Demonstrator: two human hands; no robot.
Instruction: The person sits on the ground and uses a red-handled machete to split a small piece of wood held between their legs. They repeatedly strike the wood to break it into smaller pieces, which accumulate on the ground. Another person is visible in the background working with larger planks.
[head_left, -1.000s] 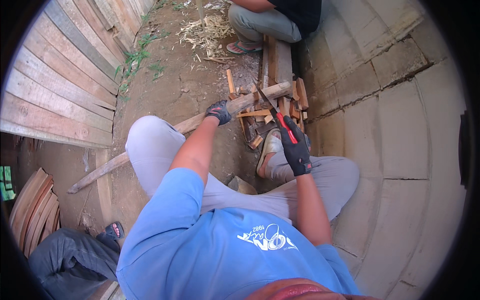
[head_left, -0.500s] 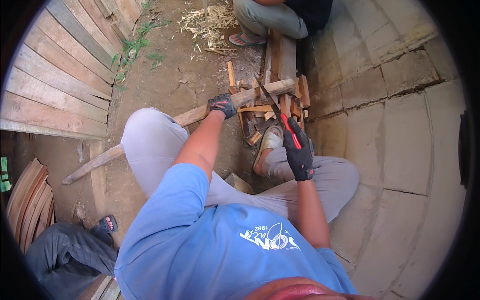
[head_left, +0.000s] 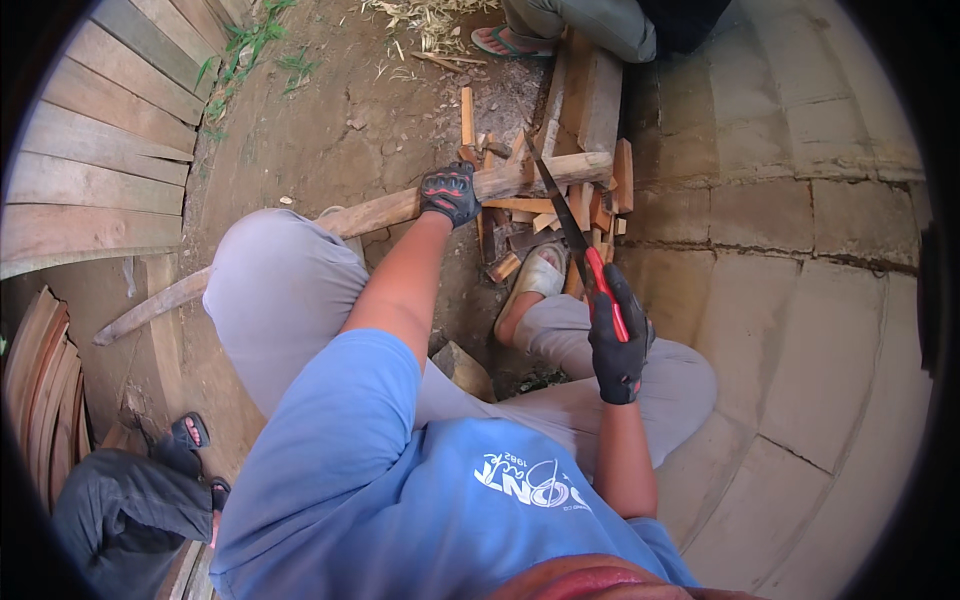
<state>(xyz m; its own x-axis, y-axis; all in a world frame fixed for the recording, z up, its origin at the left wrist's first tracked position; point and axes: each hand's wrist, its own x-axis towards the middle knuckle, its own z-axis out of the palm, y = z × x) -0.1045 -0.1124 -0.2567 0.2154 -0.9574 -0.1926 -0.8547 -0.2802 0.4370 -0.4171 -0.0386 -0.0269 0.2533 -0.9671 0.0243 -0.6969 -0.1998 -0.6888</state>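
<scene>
Far left: stacked grey weathered planks, curved thin wood slats below them, and another person's dark-trousered leg and sandal at lower left. Long pale rough-sawn wooden pole runs diagonally from lower left on the dirt, across the wearer's left knee, up to its cut end at right, resting on a low stack of timber blocks. Long axis roughly left-right, tilted up toward the right. Left hand, in a black glove with red trim, is clamped over the pole near its right end, pinning it down. Right hand, same kind of glove, is closed around the red handle of a dark-bladed handsaw; blade angles up-left and meets the pole just right of the left hand, close to the free end. Whether the teeth are bedded in the wood is hard to tell, probably just at the surface. Left hand is nearer the pole; hands well apart. Short wood offcuts litter the ground under the cut point beside the wearer's light sandal. Top: a second seated person's sandalled foot. Right: pale concrete block paving.
</scene>
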